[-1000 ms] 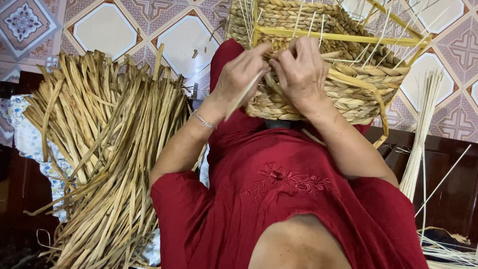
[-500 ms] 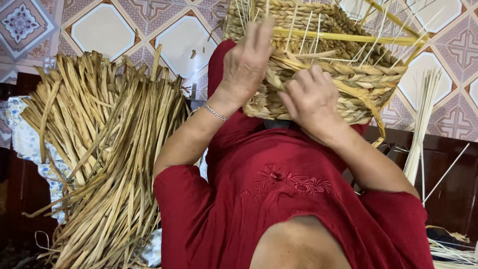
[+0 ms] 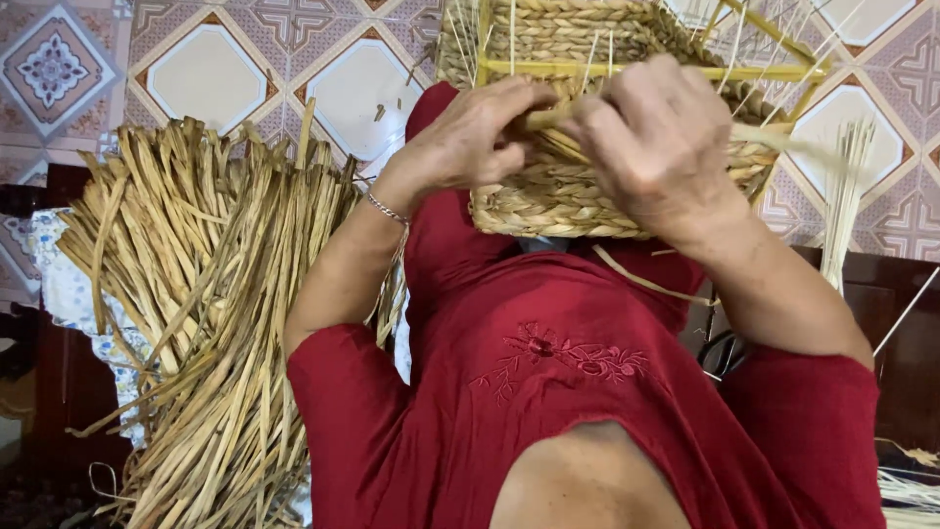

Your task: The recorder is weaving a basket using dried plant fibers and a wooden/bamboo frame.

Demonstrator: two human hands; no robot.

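1. A strand [image 3: 548, 120] is pinched by the left hand [image 3: 470, 137] fingers
2. The right hand [image 3: 656, 137] fingers are closed on the same strand
3. The basket [image 3: 578, 186] is propped on the lap, reeds [image 3: 206, 323] piled left

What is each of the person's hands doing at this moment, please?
Left hand: closed, pinching a straw strand at the woven basket.
Right hand: fingers curled on the same basket's weave.

A single head-worn camera looks steeply down, close over the weaver's hands and basket [image 3: 578, 147].
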